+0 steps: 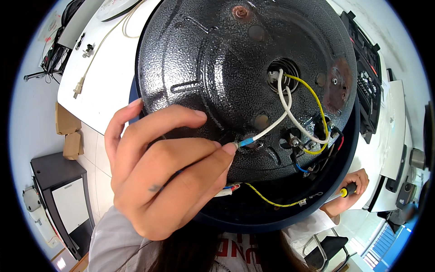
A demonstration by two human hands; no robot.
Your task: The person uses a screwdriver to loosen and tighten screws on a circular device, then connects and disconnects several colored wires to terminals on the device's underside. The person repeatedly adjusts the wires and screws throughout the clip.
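My left hand point(170, 167) pinches the blue-sleeved end of a white wire point(267, 128) between thumb and finger, over a black speckled metal plate point(235, 90). That wire runs up to a round hole point(283, 75) in the plate, where a second white wire and a yellow wire point(317, 95) also come out. Those two bend down to terminals point(294, 141) at the lower right of the plate. At the right rim of the dark blue housing point(272, 222), my right hand point(346, 199) grips a screwdriver point(348, 189) with a yellow and black handle. A yellow-green wire point(272, 201) hangs inside the housing.
The white table point(104, 59) carries a power cord with a plug point(78, 88) at the left. An opened black tool case point(367, 77) lies at the right. Cardboard boxes point(68, 131) and a black cabinet point(59, 172) stand on the left floor; a chair point(326, 251) is at the lower right.
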